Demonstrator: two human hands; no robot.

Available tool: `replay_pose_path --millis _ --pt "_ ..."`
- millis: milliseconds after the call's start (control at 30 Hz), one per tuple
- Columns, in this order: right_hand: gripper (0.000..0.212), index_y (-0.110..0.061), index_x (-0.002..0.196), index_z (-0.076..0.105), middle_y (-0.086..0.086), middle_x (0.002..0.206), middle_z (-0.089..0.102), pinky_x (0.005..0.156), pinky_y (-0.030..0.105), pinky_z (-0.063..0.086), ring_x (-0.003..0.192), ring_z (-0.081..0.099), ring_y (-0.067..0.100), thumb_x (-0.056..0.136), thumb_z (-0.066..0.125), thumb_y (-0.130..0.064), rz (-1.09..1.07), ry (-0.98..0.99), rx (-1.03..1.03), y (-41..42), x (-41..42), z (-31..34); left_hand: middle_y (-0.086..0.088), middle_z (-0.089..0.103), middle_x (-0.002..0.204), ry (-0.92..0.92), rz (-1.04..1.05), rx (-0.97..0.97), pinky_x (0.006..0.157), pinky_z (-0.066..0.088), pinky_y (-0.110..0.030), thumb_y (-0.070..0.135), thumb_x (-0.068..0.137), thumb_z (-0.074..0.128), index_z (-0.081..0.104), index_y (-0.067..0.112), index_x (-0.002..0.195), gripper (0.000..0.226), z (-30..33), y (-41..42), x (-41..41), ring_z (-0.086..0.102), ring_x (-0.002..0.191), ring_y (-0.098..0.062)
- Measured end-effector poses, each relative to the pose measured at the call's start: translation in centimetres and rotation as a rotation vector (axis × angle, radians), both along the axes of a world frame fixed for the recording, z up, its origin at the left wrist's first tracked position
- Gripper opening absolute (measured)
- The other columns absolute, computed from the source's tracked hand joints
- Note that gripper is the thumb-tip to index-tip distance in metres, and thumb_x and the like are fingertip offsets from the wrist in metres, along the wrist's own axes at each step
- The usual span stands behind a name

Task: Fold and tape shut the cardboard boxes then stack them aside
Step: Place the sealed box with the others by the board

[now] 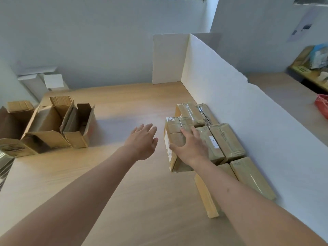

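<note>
A taped cardboard box (174, 137) sits on top of the stack of several taped boxes (227, 141) along the white partition at the right. My right hand (192, 146) lies flat on its top, fingers spread, thumb down its near left edge. My left hand (143, 141) hovers just left of that box with straight fingers, holding nothing and apart from the box. Several open, untaped boxes (53, 125) stand at the table's left side with their flaps up.
A white foam partition (221, 89) walls the table's right side and back corner. A wooden table (127, 183) spreads under both arms. A red basket (322, 105) and a cluttered shelf sit beyond the partition at right. White boxes (53, 80) stand at back left.
</note>
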State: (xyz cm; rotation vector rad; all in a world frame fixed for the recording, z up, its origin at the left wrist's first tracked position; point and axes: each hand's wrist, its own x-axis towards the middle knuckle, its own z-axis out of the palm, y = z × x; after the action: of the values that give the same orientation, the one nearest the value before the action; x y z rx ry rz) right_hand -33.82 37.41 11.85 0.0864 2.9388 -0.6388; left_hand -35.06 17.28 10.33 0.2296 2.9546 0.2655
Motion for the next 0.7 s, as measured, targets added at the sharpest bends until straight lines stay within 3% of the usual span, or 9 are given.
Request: replay_pose_path --millis 267,433,700 --pt "0.088 -0.043 0.152 0.037 -0.010 0.165 0.019 0.108 0.046 0.043 0.145 0.035 0.027 0.073 0.059 -0.074 0.091 -0.012 -0.084 -0.7 -9.6 -6.5 -0.005 0.024 0.168 -0.061 0.105 -0.003 0.125 0.018 -0.046 0.039 0.108 0.036 0.027 0.017 0.160 0.057 -4.3 0.8 -8.2 0.021 0.154 -0.030" --pt "0.084 -0.041 0.152 0.039 -0.006 0.165 0.020 0.116 0.044 0.033 0.145 0.030 0.028 0.077 0.064 -0.069 0.120 0.003 -0.067 -0.4 -15.8 -10.4 -0.005 0.022 0.168 -0.102 0.139 -0.009 0.126 0.017 -0.045 0.039 0.108 0.036 0.028 0.017 0.158 0.056 -8.1 1.5 -13.1 0.018 0.155 -0.029" --pt "0.079 -0.037 0.151 0.043 -0.002 0.164 0.025 0.116 0.046 0.032 0.149 0.026 0.031 0.080 0.064 -0.067 0.101 0.045 -0.041 -0.6 -23.9 -16.0 -0.006 0.025 0.167 -0.119 0.172 -0.013 0.124 0.021 -0.043 0.037 0.108 0.037 0.032 0.015 0.157 0.054 -12.6 2.4 -19.0 0.023 0.153 -0.028"
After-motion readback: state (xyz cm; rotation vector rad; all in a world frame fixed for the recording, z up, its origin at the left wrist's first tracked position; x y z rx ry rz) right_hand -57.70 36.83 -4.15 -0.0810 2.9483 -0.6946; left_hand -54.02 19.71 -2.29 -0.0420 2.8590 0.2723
